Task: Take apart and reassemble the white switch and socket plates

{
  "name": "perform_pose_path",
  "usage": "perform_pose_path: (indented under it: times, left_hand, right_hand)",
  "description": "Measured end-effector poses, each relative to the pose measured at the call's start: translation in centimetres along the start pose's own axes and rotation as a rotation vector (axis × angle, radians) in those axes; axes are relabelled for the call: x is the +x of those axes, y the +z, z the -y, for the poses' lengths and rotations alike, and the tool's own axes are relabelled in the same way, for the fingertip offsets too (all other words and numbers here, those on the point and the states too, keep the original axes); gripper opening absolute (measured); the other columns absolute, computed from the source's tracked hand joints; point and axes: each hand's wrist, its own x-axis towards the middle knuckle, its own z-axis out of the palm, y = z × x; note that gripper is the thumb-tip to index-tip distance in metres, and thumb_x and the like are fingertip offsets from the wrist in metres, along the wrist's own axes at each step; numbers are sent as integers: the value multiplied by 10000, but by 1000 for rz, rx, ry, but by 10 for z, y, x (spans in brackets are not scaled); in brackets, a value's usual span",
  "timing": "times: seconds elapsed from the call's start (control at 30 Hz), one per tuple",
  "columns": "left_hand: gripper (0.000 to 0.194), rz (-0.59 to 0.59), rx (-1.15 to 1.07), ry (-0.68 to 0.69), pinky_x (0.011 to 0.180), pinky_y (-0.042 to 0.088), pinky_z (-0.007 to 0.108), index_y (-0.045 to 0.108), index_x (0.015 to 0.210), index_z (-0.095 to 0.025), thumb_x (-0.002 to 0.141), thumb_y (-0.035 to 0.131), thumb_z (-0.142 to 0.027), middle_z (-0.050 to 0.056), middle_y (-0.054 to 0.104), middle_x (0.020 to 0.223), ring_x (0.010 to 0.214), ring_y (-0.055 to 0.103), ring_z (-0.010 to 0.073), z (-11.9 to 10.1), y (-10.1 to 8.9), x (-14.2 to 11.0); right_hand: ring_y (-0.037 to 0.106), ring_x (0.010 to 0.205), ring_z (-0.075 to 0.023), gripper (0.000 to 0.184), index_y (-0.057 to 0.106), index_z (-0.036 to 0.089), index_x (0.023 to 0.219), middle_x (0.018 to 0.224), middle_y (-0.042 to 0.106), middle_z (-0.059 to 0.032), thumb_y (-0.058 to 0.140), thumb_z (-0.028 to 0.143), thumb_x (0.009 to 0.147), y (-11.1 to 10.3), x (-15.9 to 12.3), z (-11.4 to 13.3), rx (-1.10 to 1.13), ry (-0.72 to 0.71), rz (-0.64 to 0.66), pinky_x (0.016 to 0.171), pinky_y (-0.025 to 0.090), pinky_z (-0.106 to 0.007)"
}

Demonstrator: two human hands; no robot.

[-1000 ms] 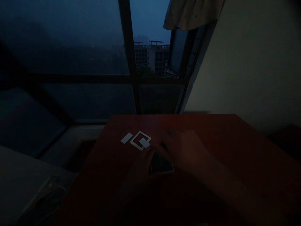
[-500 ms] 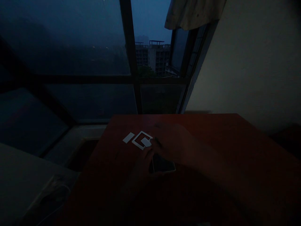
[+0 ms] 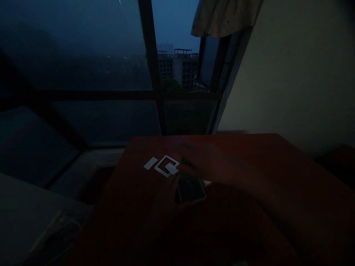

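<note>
A dark, flat rectangular object with a thin pale rim (image 3: 192, 190) lies on the reddish-brown table in dim light. My left hand (image 3: 167, 193) is closed around its left side, with fingers at the upper left corner and thumb along the near edge. Over its far edge bends my right hand (image 3: 203, 159), fingers curled. A thin green piece (image 3: 185, 161) shows between that hand's thumb and fingers, and greenish colour continues below the thumb. Beyond the left fingertips lies a white square frame (image 3: 161, 163), a small white card (image 3: 172, 169) overlapping its near right side.
A white strip (image 3: 150, 163) lies left of the frame. Part of another white piece (image 3: 206, 183) peeks out under my right wrist. The table (image 3: 257, 147) reaches toward large windows (image 3: 105, 118) and a pale wall (image 3: 291, 81). A curtain (image 3: 226, 18) hangs at the upper right.
My right hand has lifted slightly away from the dark rectangle, uncovering more of its far part. The green piece and the white piece under the wrist now show. My left hand stays in place.
</note>
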Motion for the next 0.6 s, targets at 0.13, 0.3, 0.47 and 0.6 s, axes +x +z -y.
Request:
perform_pose_path:
  times: [0.13,0.3,0.47,0.6]
  left_hand:
    - [887,-12,16,15,1049,369,465,321,1408,-207,675,757,-448,143,385,1414,1285,393,324,2,2,0]
    - [938,20,-6,24,1012,412,451,324,1417,-211,637,778,-466,142,407,1363,1231,439,325,5,1,2]
    - [935,40,18,9,1039,378,471,309,1430,-218,656,761,-485,143,385,1407,1278,388,349,6,0,1]
    - [904,16,47,4,1055,359,476,330,1416,-199,669,751,-486,151,391,1415,1292,382,343,5,1,0]
  right_hand:
    - [605,1045,-228,416,476,173,1279,1168,640,-112,478,339,898,-2,-2,4,-33,69,-18,789,465,-324]
    - [674,744,-238,399,639,191,916,844,718,-90,337,450,942,-2,2,17,-281,341,49,564,422,-300]
    - [665,767,-220,319,601,198,1066,914,717,-74,400,406,932,-2,2,12,-229,226,44,572,400,-285]
    - [640,890,-219,332,532,171,1181,1024,688,-85,462,357,915,-6,-4,4,-114,41,32,660,428,-306]
